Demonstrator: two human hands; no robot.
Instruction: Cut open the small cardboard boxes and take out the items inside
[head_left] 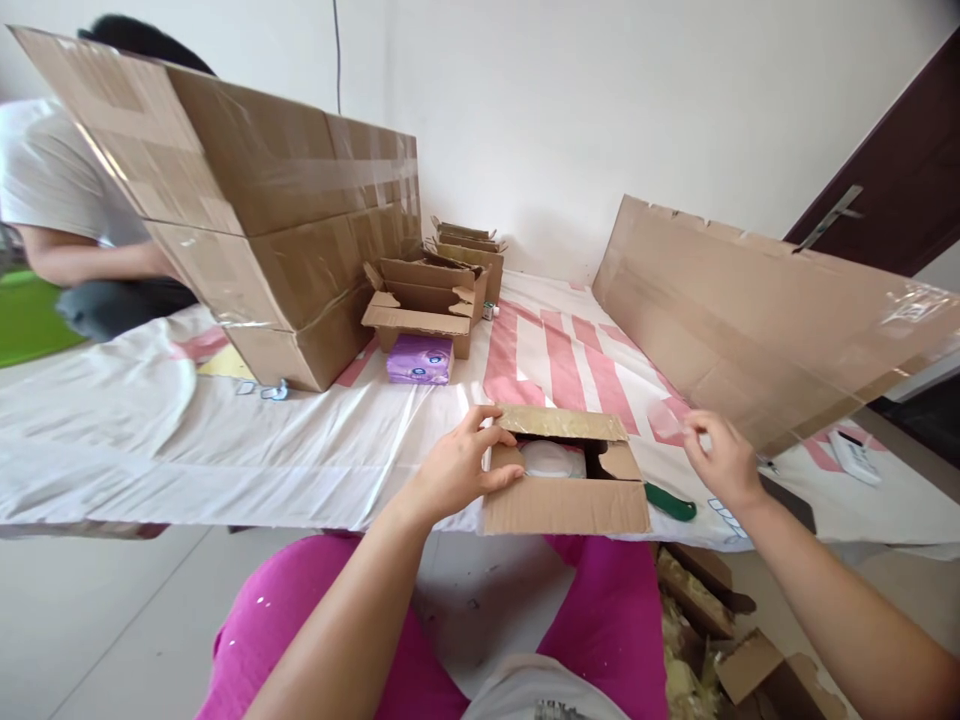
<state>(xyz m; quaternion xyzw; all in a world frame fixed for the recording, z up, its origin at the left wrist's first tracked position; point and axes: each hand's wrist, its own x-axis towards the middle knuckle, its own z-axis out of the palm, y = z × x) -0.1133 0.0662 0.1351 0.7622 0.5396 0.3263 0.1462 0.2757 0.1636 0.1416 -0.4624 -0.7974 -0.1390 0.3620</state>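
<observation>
A small cardboard box (566, 508) stands at the table's near edge, its top partly open. Through the opening a rounded whitish item (553, 459) shows inside; its kind is unclear. My left hand (469, 465) grips the box's left end, fingers bent over the flap and thumb at the opening. To the right of the box, my right hand (724, 462) is raised with thumb and forefinger pinched. A faint see-through strip, looking like clear tape (666, 416), extends from those fingertips. A green curved handle (671, 502) lies against the box's right side.
Large taped cartons (300, 240) stand at left, hiding part of a seated person (67, 200). Opened boxes (427, 300) and a purple tissue pack (420, 360) sit behind. A cardboard panel (735, 320) leans at right; a white device (855, 457) lies nearby. Cardboard scraps (757, 665) litter the floor.
</observation>
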